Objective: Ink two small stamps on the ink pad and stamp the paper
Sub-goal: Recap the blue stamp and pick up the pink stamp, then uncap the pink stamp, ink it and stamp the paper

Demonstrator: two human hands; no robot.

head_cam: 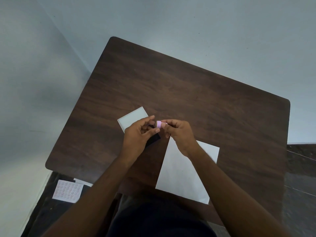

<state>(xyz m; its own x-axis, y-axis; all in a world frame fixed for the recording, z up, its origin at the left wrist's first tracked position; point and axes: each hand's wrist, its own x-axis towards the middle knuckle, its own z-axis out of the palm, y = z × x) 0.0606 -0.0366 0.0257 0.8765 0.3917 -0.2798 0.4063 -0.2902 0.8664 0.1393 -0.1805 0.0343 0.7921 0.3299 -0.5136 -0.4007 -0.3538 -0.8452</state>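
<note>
The desk (188, 86) carries my white paper (181, 175) at its near edge. Above mid-desk, my right hand (179, 134) pinches the pink stamp (159, 124); my left hand (136, 135) curls loosely beside it. It's light, rigid, probably slippery: I'd grip its sides.

pink stamp (159, 124): small cylinder, held above table | paper (186, 170): white sheet, flat | ink pad (153, 140): black, mostly hidden
</note>
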